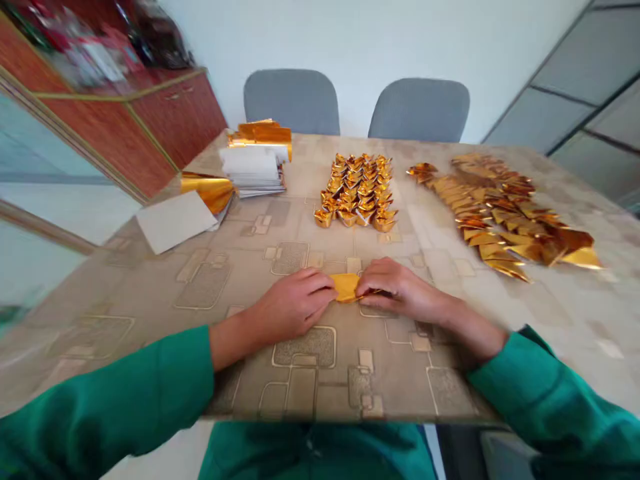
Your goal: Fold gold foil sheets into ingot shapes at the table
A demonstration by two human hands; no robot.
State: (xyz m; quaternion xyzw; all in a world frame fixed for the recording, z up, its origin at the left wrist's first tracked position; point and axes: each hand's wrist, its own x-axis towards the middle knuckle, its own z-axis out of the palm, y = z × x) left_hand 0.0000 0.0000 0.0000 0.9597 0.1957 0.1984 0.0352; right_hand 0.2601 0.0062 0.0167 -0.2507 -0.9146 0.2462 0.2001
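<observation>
A small folded piece of gold foil paper [345, 287] is stretched between my two hands, low over the near part of the table. My left hand [300, 300] pinches its left end with the fingers closed. At the right end my right hand [393, 287] grips it between thumb and fingers; part of the paper is hidden there. Straight ahead stand rows of shiny gold foil ingots [356, 190], packed close together. Off to the right lie long overlapping lines of flatter folded gold pieces [500, 213].
Stacked white-backed sheets [253, 172] and gold foil sheets [265, 135] lie at the table's back left. Nearer, a loose white sheet [176, 221] lies by a curled gold sheet [210, 192]. Two grey chairs [293, 100] stand behind the patterned tablecloth [305, 393]. A wooden cabinet [175, 117] is at left.
</observation>
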